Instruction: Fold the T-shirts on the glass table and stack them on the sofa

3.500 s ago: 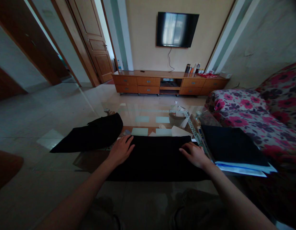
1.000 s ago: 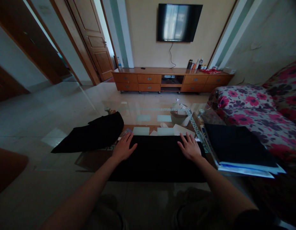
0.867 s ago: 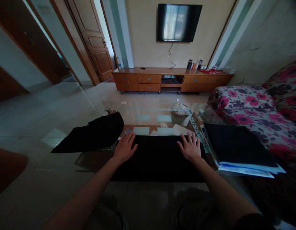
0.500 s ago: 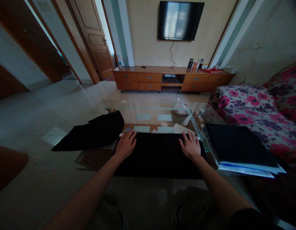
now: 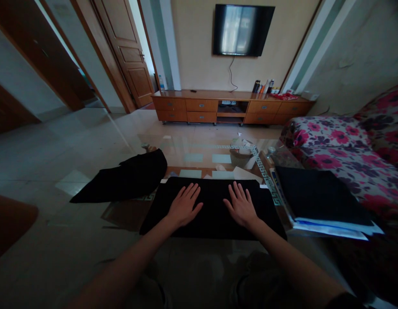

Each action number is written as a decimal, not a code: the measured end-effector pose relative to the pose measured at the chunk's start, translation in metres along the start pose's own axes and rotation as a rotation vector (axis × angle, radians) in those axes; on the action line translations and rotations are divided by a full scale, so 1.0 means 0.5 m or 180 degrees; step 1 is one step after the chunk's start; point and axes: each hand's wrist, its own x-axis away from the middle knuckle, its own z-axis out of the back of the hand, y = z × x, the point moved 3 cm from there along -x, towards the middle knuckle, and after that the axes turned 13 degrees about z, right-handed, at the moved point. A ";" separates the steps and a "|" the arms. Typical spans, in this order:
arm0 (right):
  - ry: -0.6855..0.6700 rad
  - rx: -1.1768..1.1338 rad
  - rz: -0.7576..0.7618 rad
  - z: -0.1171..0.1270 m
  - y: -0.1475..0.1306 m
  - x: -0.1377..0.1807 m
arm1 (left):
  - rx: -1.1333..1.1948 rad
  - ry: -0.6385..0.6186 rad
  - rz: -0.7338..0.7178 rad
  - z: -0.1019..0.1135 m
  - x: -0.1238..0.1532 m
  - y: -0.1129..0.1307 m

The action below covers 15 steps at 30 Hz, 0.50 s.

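Observation:
Spread flat in front of me on the glass table is a black cloth; too dark to tell what kind of garment or fabric it is. White corners of something pale peek out at its far edge on both sides. My left hand lies flat on the cloth left of centre, fingers stretched. On the right half, my right hand rests the same way, palm down with fingers spread. Neither hand grips anything.
Another black cloth lies crumpled on the table's left. At the right sits a stack topped with folded black fabric, pale sheets beneath. A floral sofa stands to the right, a wooden cabinet along the far wall.
Both hands have slid inward and slightly toward me over the cloth. The white corners at the far edge now show more, and the cloth's near corners reach farther outward.

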 end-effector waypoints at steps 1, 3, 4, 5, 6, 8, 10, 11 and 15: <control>0.0007 -0.0018 0.0006 0.000 -0.012 0.003 | 0.0012 -0.0023 -0.0069 -0.002 0.005 0.008; 0.0000 -0.0063 0.0088 -0.001 -0.035 0.009 | 0.0039 -0.0049 -0.0129 -0.007 0.015 0.022; -0.0003 -0.0082 0.0124 -0.001 -0.045 0.012 | 0.0044 -0.0053 -0.0118 -0.010 0.018 0.027; -0.0001 -0.0092 0.0138 -0.001 -0.051 0.013 | 0.0042 -0.0053 -0.0098 -0.012 0.021 0.030; 0.0005 -0.0097 0.0130 0.000 -0.056 0.014 | 0.0036 -0.0054 -0.0079 -0.013 0.022 0.032; -0.0003 -0.0113 0.0127 0.001 -0.056 0.013 | 0.0027 -0.0059 -0.0083 -0.013 0.020 0.030; -0.0003 -0.0130 0.0117 0.001 -0.043 0.011 | 0.0017 -0.0060 -0.0119 -0.008 0.014 0.017; 0.0022 -0.0117 0.0060 0.000 -0.029 0.011 | 0.0001 -0.0037 -0.0108 -0.004 0.011 0.005; 0.0271 0.0104 -0.0683 -0.007 0.061 0.019 | -0.0133 0.0211 0.0312 0.008 -0.002 -0.071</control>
